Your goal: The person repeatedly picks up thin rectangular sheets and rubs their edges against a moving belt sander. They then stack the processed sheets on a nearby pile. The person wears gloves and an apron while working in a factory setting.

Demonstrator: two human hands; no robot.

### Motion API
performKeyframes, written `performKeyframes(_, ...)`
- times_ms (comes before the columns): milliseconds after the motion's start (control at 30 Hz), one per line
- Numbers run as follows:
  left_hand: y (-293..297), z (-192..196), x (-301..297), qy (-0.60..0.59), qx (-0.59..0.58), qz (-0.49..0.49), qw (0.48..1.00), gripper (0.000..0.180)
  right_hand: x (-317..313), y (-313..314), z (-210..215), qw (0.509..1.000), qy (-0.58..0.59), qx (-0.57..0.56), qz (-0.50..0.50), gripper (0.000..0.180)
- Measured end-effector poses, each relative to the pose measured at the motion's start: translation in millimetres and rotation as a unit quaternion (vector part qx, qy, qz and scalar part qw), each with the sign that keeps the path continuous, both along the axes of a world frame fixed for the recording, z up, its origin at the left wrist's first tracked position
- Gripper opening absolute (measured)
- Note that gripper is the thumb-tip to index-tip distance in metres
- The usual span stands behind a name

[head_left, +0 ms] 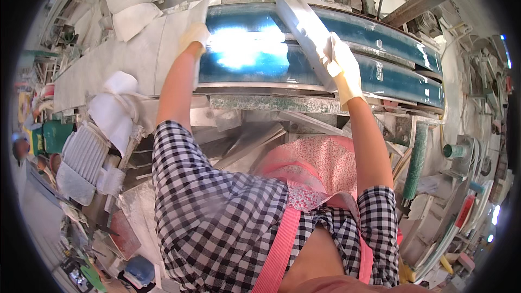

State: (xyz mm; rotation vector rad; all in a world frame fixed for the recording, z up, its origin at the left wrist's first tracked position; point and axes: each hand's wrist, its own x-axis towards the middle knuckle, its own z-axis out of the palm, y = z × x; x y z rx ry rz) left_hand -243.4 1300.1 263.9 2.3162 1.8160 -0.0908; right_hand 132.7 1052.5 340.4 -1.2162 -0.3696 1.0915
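Both my hands wear pale cream gloves and reach over a machine with blue belts (358, 32). My right hand (342, 65) is closed round the near part of a long, narrow pale grey strip (301, 19), its fingers partly hidden. That strip lies slantwise across the belts, with its far end leaning left. Farther left, my left hand (195, 37) is closed on the edge of another narrow pale strip (197, 68), at the left end of the belts. Strong glare covers the belt between my hands.
A pale flat surface (108, 68) adjoins the belts on the left, with broken white pieces (130, 21) at its far side. White cloth (115, 100) hangs near its front edge. A green roller (417, 160) stands right of me. A motor (420, 11) sits at the far right.
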Motion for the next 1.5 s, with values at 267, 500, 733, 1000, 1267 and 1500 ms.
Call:
performKeyframes(267,-95,86,67,-0.651,-0.281,0.136,0.692,0.027,0,-16,16,0.911,-0.399,-0.038,0.099,0.041)
performKeyframes(500,-161,85,196,-0.459,-0.114,-0.101,0.875,0.024,11,-8,32,0.728,-0.633,-0.162,0.205,0.067)
performKeyframes(733,-122,130,197,-0.417,0.014,-0.298,0.859,0.04,-7,-24,58,0.692,-0.677,-0.168,0.186,0.055)
performKeyframes(1000,-65,148,254,-0.04,0.095,-0.455,0.884,0.062,-11,-18,56,0.677,-0.692,-0.186,0.169,0.044)
performKeyframes(1267,-95,128,175,-0.106,-0.163,-0.361,0.912,0.014,33,-27,56,0.561,-0.759,-0.026,0.33,0.074)
performKeyframes(1500,-142,77,115,-0.378,-0.293,-0.007,0.878,0.016,64,-32,25,0.57,-0.792,0.122,0.179,0.089)
